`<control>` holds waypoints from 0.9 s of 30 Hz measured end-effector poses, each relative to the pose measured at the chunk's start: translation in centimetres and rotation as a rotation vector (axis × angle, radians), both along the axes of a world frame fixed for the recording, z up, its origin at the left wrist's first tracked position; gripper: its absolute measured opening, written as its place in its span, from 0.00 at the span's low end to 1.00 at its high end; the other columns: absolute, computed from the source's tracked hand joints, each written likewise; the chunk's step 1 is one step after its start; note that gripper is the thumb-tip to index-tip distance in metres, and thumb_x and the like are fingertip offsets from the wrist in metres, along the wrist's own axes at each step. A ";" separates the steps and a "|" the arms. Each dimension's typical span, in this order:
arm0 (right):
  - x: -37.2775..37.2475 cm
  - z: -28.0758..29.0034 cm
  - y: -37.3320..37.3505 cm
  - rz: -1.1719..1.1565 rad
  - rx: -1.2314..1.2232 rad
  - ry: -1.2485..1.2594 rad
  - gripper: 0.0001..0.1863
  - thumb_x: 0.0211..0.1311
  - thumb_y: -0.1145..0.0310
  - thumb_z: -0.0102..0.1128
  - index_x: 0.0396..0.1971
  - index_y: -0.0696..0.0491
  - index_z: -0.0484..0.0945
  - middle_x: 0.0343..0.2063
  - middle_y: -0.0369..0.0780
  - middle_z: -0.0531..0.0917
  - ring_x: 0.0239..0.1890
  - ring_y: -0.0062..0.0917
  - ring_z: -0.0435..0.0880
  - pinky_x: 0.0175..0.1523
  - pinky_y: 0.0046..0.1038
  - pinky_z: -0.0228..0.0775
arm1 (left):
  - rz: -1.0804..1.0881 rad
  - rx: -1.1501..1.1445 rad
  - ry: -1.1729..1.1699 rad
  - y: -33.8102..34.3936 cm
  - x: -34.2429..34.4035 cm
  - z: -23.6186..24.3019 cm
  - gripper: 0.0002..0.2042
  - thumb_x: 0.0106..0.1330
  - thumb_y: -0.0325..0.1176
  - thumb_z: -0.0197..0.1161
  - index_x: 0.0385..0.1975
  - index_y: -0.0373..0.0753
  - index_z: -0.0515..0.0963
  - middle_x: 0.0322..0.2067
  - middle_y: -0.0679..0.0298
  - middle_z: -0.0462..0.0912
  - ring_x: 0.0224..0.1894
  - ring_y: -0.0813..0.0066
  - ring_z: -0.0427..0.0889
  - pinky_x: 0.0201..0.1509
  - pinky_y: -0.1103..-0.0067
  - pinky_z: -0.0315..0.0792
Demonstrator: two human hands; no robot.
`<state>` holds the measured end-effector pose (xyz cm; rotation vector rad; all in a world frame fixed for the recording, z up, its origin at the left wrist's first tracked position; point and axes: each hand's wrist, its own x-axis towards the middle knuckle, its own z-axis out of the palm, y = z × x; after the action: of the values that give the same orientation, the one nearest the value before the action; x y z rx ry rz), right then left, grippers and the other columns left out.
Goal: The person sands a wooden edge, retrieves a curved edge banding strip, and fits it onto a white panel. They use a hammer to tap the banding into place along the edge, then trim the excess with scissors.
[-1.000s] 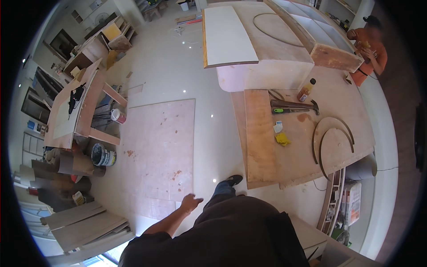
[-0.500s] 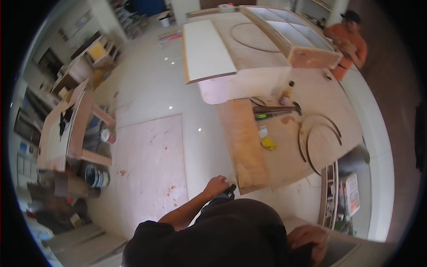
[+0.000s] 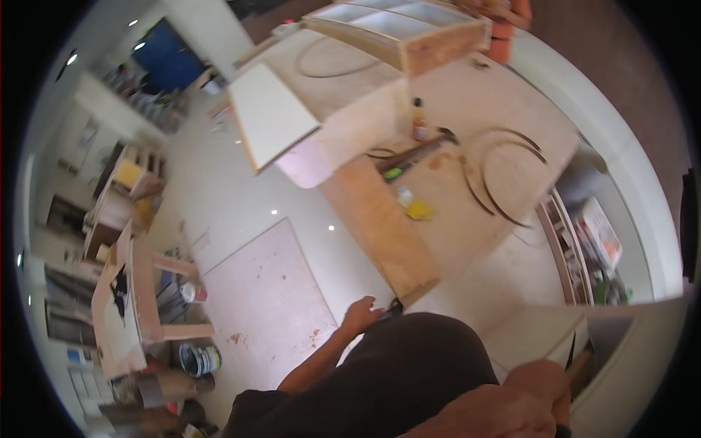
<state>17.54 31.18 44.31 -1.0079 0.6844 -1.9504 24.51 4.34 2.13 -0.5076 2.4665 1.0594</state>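
My left hand [image 3: 361, 314] hangs open, fingers loosely curved, beside my body near the corner of an orange-toned plywood strip [image 3: 380, 241]; my dark shoe is partly behind it. At lower right my right hand [image 3: 529, 390] is close to my body, blurred, its fingers hard to make out. Ahead, a broad plywood board [image 3: 504, 102] bears a claw hammer [image 3: 412, 157], a green-handled tool [image 3: 394, 172], a bottle [image 3: 418, 117], a crumpled yellow item [image 3: 420, 211] and curved dark strips [image 3: 482, 186].
A box unit [image 3: 442, 55] and white panel [image 3: 270, 109] are at the back, near a person in orange [image 3: 504, 36]. A wooden table [image 3: 131, 328], bucket [image 3: 197, 360] and large board on the floor [image 3: 263, 277] are left; a low cabinet [image 3: 566, 248] is right.
The view has tilted and turned, showing more of the blue door at the back. My left hand has moved forward and right; my right hand has come into view at lower right.
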 end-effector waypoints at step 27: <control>-0.9 -11.9 7.4 -1.277 0.364 0.771 0.11 0.65 0.64 0.74 0.40 0.51 0.83 0.35 0.39 0.83 0.54 0.39 0.82 0.71 0.48 0.69 | -0.197 1.384 0.236 12.5 -6.5 31.4 0.07 0.73 0.27 0.69 0.45 0.32 0.83 0.45 0.67 0.87 0.45 0.80 0.83 0.52 0.79 0.76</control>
<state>16.68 38.58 32.44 -1.1896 2.4846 -2.1717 18.00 16.80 33.53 0.3121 1.3032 2.3692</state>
